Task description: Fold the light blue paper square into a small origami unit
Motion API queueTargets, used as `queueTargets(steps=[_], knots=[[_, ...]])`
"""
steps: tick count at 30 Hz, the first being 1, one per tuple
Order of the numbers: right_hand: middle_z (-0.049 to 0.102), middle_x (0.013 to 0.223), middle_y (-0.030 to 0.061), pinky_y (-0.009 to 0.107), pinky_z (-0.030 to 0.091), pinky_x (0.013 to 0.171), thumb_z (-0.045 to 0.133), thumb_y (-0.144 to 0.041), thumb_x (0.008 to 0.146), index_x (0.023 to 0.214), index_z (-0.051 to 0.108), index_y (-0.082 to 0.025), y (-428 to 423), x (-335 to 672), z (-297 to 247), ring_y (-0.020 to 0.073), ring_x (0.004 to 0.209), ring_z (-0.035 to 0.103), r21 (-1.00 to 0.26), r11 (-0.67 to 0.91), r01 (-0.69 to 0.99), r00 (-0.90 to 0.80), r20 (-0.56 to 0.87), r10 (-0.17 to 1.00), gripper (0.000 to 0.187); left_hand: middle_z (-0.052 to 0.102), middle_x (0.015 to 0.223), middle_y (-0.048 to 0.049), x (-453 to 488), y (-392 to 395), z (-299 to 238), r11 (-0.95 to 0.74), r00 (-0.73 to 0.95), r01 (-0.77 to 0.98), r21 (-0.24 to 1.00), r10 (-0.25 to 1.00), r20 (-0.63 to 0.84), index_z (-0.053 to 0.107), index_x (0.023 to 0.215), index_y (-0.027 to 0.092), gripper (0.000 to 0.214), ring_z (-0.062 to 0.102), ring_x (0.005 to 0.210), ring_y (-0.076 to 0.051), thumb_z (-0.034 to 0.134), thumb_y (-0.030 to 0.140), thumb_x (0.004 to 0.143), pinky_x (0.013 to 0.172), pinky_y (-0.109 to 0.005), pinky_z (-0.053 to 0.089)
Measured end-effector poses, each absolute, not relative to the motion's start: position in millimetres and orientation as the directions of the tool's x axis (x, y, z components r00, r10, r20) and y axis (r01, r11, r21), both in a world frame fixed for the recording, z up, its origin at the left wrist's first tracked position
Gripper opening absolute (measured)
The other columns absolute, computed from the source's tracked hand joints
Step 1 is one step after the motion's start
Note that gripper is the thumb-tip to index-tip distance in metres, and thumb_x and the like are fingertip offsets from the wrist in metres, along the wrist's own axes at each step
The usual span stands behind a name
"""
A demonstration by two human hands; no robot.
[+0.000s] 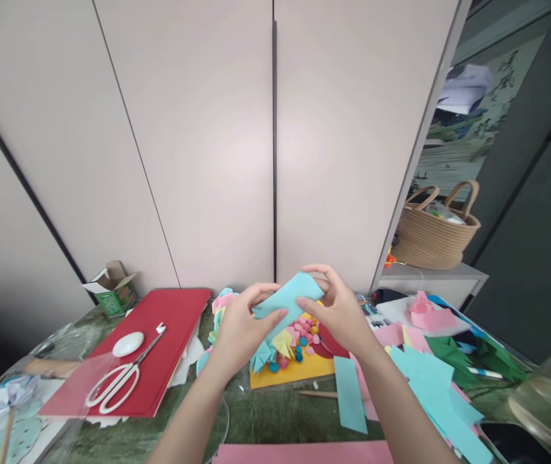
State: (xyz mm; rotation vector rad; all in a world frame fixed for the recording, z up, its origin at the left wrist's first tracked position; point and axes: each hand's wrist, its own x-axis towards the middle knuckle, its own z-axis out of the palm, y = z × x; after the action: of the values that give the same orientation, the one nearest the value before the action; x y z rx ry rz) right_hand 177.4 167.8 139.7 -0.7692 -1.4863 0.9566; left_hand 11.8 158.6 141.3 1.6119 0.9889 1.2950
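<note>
We see a bare left hand [247, 327] and a bare right hand [341, 314].
Slim fingers [322, 268] narrow toward their tips. From trim wrists [365, 351], the left forearm [189, 415] and right forearm [398, 409] widen gently, uncovered down to the lower edge of our view; the nails are too small to judge.

Right hand [340, 312] part-hidden behind blue paper [287, 299]; pink sheet [304, 454] cropped toward the table's [265, 415] near edge; basket [432, 238] contents unclear, plastic perhaps!
</note>
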Motion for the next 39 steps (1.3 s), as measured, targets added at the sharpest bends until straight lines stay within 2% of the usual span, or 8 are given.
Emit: queueTargets(steps=[4, 9, 14, 18, 23, 25, 32, 39], knots=[[0.054, 0.069, -0.0039, 0.023, 0.044, 0.057, 0.062, -0.024, 0.067, 0.113, 0.038, -0.024, 168, 174, 139, 0.0108, 0.061, 0.052, -0.882, 0.436, -0.178, 0.002, 0.442, 0.897, 0.051, 0.065, 0.082, -0.0056, 23, 155, 138, -0.343, 0.128, -0.018, 0.939, 0.931, 0.343, 0.06, 0.09, 0.019, 0.026, 0.059, 0.075, -0.02, 0.064, 0.022, 0.064, 0.06, -0.025, 0.046], [0.054, 0.068, -0.0032, 0.023, 0.043, 0.058, 0.062, -0.028, 0.068, 0.11, 0.042, -0.023, 170, 174, 138, 0.0111, 0.062, 0.052, -0.876, 0.432, -0.214, 0.078, 0.425, 0.902, 0.046, 0.062, 0.066, -0.0009, 30, 151, 135, -0.327, 0.197, -0.031, 0.944, 0.924, 0.327, 0.047, 0.115, 0.023, 0.051, 0.058, 0.062, -0.017, 0.062, 0.02, 0.066, 0.054, -0.024, 0.045], [0.051, 0.062, -0.0058, 0.022, 0.042, 0.057, 0.06, -0.026, 0.069, 0.111, 0.043, -0.025, 166, 175, 139, 0.0105, 0.06, 0.051, -0.894, 0.433, -0.114, 0.017, 0.434, 0.901, 0.045, 0.063, 0.081, -0.0016, 32, 148, 137, -0.419, 0.198, 0.056, 0.906, 0.894, 0.402, 0.034, 0.127, 0.028, 0.069, 0.059, 0.076, -0.018, 0.061, 0.013, 0.066, 0.07, -0.028, 0.045], [0.052, 0.064, -0.0046, 0.022, 0.043, 0.058, 0.058, -0.024, 0.07, 0.113, 0.042, -0.024, 163, 174, 139, 0.0112, 0.063, 0.051, -0.895, 0.441, -0.063, -0.015, 0.443, 0.897, 0.046, 0.062, 0.088, -0.0032, 30, 151, 133, -0.489, 0.138, 0.069, 0.87, 0.868, 0.477, 0.045, 0.116, 0.027, 0.05, 0.058, 0.079, -0.017, 0.059, 0.016, 0.07, 0.069, -0.026, 0.045], [0.051, 0.062, -0.0056, 0.022, 0.043, 0.061, 0.06, -0.024, 0.069, 0.112, 0.045, -0.023, 161, 174, 141, 0.0103, 0.063, 0.051, -0.886, 0.462, -0.048, 0.009, 0.462, 0.887, 0.045, 0.062, 0.085, -0.0045, 28, 151, 132, -0.569, 0.139, 0.168, 0.805, 0.822, 0.552, 0.065, 0.084, 0.023, 0.014, 0.056, 0.075, -0.017, 0.058, 0.02, 0.072, 0.066, -0.025, 0.044], [0.052, 0.064, -0.0046, 0.022, 0.043, 0.063, 0.061, -0.025, 0.069, 0.109, 0.048, -0.022, 161, 175, 143, 0.0104, 0.064, 0.052, -0.883, 0.468, -0.043, 0.03, 0.467, 0.884, 0.042, 0.063, 0.086, -0.0049, 28, 150, 133, -0.593, 0.136, 0.171, 0.787, 0.805, 0.577, 0.068, 0.08, 0.023, 0.013, 0.056, 0.077, -0.017, 0.059, 0.019, 0.071, 0.067, -0.025, 0.044], [0.063, 0.076, 0.003, 0.025, 0.046, 0.069, 0.061, -0.033, 0.069, 0.081, 0.059, -0.017, 160, 181, 145, 0.0146, 0.075, 0.058, -0.913, 0.403, -0.069, 0.05, 0.4, 0.915, 0.02, 0.061, 0.095, -0.0039, 27, 149, 131, -0.59, 0.108, 0.192, 0.784, 0.807, 0.58, 0.066, 0.093, 0.025, 0.023, 0.055, 0.073, -0.013, 0.059, 0.019, 0.071, 0.066, -0.024, 0.047], [0.065, 0.073, 0.0014, 0.024, 0.046, 0.067, 0.062, -0.033, 0.068, 0.077, 0.06, -0.017, 161, 180, 146, 0.0138, 0.072, 0.059, -0.907, 0.417, -0.059, 0.081, 0.412, 0.907, 0.018, 0.057, 0.102, -0.004, 26, 151, 129, -0.591, 0.138, 0.204, 0.781, 0.807, 0.575, 0.062, 0.099, 0.024, 0.028, 0.054, 0.073, -0.01, 0.057, 0.017, 0.072, 0.067, -0.023, 0.048]])
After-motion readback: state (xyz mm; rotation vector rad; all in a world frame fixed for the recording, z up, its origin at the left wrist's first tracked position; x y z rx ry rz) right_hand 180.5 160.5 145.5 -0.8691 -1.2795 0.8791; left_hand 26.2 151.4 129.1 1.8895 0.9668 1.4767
